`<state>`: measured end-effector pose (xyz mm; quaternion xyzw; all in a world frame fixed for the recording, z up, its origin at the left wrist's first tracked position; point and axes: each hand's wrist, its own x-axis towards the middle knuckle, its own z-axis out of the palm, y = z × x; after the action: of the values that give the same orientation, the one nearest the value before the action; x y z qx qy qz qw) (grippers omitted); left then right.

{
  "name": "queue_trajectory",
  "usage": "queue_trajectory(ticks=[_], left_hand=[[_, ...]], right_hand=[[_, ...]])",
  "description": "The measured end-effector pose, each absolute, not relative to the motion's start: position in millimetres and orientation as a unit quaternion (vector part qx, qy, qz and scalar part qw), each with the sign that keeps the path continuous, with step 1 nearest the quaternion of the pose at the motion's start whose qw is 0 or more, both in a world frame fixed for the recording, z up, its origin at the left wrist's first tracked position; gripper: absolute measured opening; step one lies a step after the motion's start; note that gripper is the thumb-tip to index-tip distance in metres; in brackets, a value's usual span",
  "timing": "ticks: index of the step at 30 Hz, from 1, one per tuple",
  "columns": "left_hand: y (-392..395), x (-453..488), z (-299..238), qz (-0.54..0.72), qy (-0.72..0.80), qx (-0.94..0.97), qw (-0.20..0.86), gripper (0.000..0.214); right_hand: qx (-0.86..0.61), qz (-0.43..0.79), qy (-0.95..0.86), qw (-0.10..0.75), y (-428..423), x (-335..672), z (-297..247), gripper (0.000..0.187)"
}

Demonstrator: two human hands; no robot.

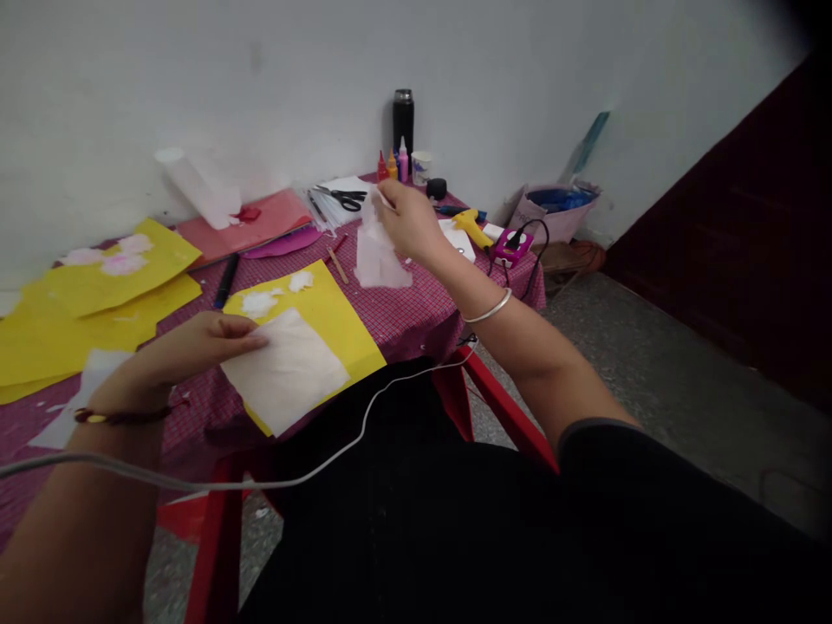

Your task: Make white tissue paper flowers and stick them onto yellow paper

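Observation:
My left hand [195,342] rests on a white tissue sheet [286,368] that lies on a yellow paper sheet [338,316] at the table's near edge, fingers pressed on the sheet's left corner. My right hand [406,221] is raised over the table's far part, fingers pinched on a thin, hanging piece of white tissue [377,251]. Small white tissue scraps [260,302] lie on the yellow sheet's far end.
A pink checked cloth [416,303] covers the red-legged table. Yellow sheets [97,286] with pink blots lie left, red paper [247,221] behind. Scissors [344,199], paint bottles [393,165], a black flask [403,117], a yellow glue gun [473,227] and a pink power strip [512,245] stand far right.

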<state>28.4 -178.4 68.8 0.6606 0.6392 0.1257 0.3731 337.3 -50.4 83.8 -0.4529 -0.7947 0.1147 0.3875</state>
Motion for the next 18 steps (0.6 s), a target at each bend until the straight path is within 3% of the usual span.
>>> queue_trajectory(ticks=[3, 5, 7, 9, 12, 15, 18], left_hand=[[-184.5, 30.9, 73.0, 0.216, 0.655, 0.623, 0.369, 0.024], [-190.4, 33.6, 74.5, 0.271, 0.656, 0.604, 0.361, 0.031], [-197.6, 36.9, 73.6, 0.329, 0.653, 0.570, 0.374, 0.037], [-205.8, 41.3, 70.5, 0.400, 0.628, 0.522, 0.417, 0.041], [-216.3, 48.7, 63.0, 0.484, 0.581, 0.450, 0.475, 0.041], [-221.5, 53.3, 53.5, 0.526, 0.572, 0.359, 0.517, 0.038], [-224.9, 54.5, 44.5, 0.556, 0.570, 0.260, 0.546, 0.033]], right_hand=[[-0.418, -0.018, -0.849, 0.323, -58.3, 333.7, 75.1, 0.032], [-0.378, -0.012, -0.892, 0.248, -71.7, 334.2, 58.9, 0.026], [-0.342, 0.032, -0.928, 0.142, -87.9, 335.3, 42.8, 0.041], [-0.321, 0.097, -0.922, 0.195, -106.0, 334.3, 31.1, 0.046], [-0.325, 0.312, -0.839, 0.306, -136.6, 323.7, 16.1, 0.028], [-0.315, 0.643, -0.665, 0.213, -167.2, 303.8, -5.0, 0.022], [-0.242, 0.816, -0.499, 0.161, -186.9, 284.0, -24.1, 0.028]])
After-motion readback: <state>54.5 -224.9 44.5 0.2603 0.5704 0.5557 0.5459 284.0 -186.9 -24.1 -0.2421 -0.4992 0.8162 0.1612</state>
